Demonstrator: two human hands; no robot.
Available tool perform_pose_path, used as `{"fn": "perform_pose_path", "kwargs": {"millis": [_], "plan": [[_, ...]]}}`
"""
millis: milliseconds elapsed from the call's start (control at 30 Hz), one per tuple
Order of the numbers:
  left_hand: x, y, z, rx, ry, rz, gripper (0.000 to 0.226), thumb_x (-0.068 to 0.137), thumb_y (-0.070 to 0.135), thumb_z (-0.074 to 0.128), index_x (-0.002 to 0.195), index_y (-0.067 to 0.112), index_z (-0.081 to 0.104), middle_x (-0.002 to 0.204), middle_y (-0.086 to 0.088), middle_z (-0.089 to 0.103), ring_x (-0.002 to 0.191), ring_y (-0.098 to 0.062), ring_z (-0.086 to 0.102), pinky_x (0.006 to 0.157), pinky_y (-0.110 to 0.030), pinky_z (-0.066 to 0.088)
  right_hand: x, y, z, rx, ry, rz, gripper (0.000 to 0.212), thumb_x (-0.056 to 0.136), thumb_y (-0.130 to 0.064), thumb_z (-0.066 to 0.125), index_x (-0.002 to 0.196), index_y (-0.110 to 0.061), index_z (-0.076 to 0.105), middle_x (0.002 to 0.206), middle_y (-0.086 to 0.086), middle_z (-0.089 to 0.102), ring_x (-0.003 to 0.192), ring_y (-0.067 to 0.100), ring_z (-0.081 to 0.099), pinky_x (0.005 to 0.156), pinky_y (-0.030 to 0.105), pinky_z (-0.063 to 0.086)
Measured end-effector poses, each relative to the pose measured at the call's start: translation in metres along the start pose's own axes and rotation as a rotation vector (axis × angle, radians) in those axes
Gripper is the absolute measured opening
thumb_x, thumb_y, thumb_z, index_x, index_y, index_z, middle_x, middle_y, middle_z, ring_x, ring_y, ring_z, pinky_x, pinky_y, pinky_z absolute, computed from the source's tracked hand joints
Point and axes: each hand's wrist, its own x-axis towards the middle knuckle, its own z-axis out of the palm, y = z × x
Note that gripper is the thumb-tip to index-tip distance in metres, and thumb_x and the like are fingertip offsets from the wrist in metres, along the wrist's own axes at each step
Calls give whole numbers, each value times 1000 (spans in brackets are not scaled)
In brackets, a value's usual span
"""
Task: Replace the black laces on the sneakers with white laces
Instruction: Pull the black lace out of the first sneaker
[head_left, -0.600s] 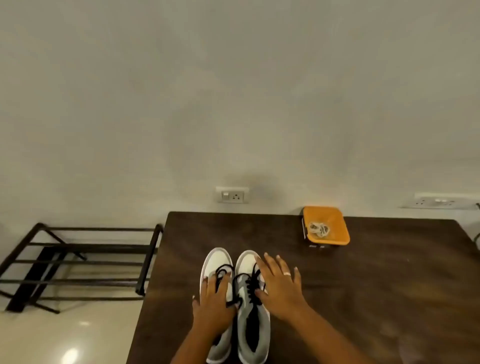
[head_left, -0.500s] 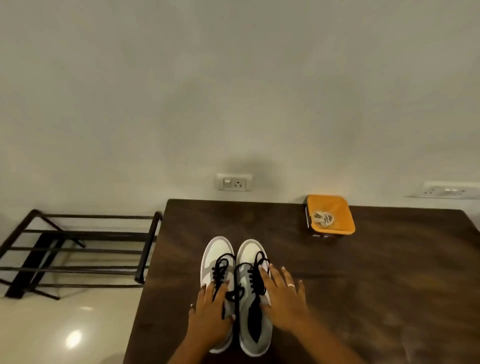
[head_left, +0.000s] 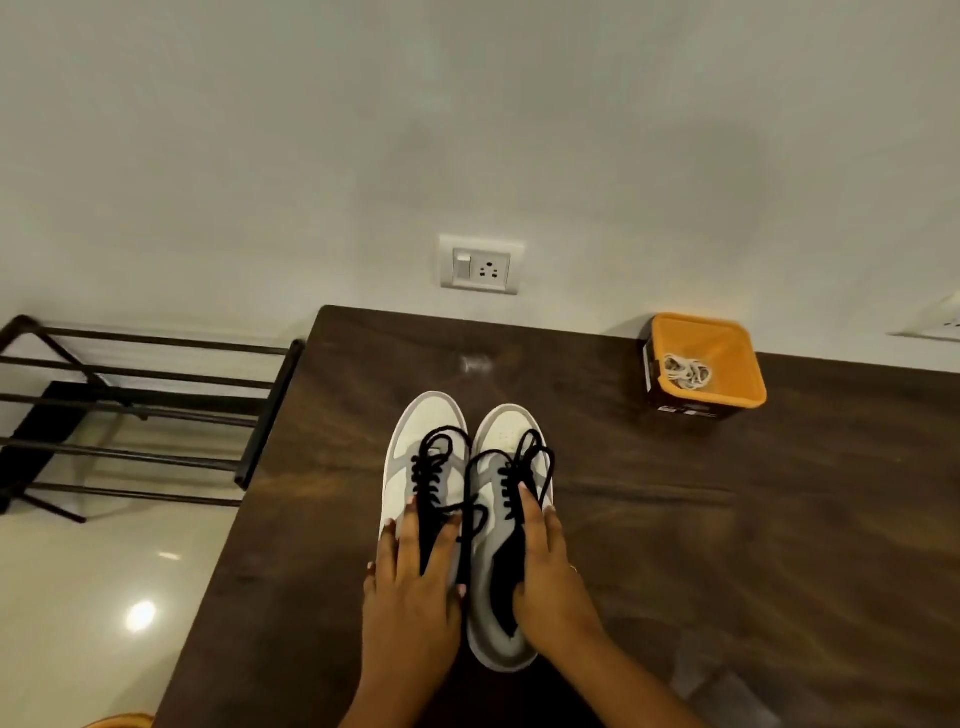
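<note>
Your left hand (head_left: 415, 587) lies flat, fingers straight and spread over the tongue of the left sneaker (head_left: 428, 415), gripping nothing. Your right hand (head_left: 550, 577) rests likewise, fingers stretched along the outer side of the right sneaker (head_left: 506, 431). The shoes stand side by side on the tabletop (head_left: 727, 519), toes away from you, with the black laces (head_left: 436, 462) threaded and apparently tied in bows. Pin one shoe down, find a bow's loose end, then draw the lace out eyelet by eyelet. The white laces (head_left: 685, 371) lie coiled in the orange box (head_left: 748, 364), well apart at far right.

black-laced sneakers (head_left: 467, 499) (paired, upright)
</note>
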Motion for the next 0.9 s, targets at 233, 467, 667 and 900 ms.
{"fn": "perform_pose_path", "kwargs": {"millis": [233,467,667,900], "plan": [[-23,-13,26,92,155,105,84,64,30,75,140,27,38,145,-12,41,117,-39,53,78,-48,55,-10,11,13,2,126,-67,100,86,4,48,148,-43,-15,160,10,-3,117,34,55,82,35,48],[-83,9,22,89,86,81,66,92,34,44,149,36,11,159,-1,6,141,-27,19,110,-39,31,-54,33,36,42,181,-41,97,84,8,47,150,-40,-6,157,16,12,124,35,49,91,38,48],[-144,20,30,74,39,80,67,90,36,48,148,37,14,158,1,9,139,-29,22,106,-43,36,-120,49,52,40,182,-24,90,86,3,45,152,-36,-4,141,20,41,114,35,55,79,33,43],[-178,17,27,60,-55,59,69,93,39,50,149,39,9,159,7,-1,141,-38,15,105,-48,35,-179,50,64,-57,244,-19,98,86,3,46,147,-44,-15,126,21,52,92,31,59,71,34,45]]}}
